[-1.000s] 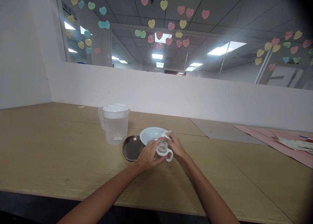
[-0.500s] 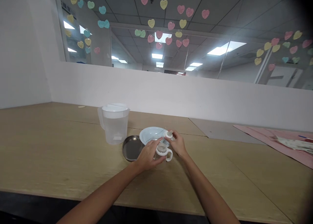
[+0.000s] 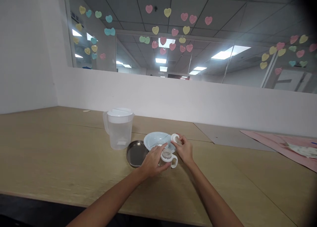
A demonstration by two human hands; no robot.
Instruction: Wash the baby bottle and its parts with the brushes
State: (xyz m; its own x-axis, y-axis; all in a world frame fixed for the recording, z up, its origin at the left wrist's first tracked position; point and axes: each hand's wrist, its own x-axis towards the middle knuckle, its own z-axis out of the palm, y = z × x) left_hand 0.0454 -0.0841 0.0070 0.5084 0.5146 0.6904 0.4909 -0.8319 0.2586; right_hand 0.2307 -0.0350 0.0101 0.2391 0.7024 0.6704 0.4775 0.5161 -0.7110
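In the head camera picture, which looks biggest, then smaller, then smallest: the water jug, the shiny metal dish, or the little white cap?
1. The water jug looks biggest.
2. The shiny metal dish comes next, though it lies a bit nearer the camera.
3. The little white cap, pinched in the right hand, looks smallest.

jug [image 3: 119,129]: clear body, white lid | small cup [image 3: 167,157]: clear, white collar and handles | cap [image 3: 175,138]: white | bowl [image 3: 155,140]: pale blue | round dish [image 3: 135,153]: dull silver metal | table [image 3: 61,154]: light tan wood grain | mat [image 3: 279,144]: pink | heart stickers [image 3: 170,29]: pink, yellow, green, blue
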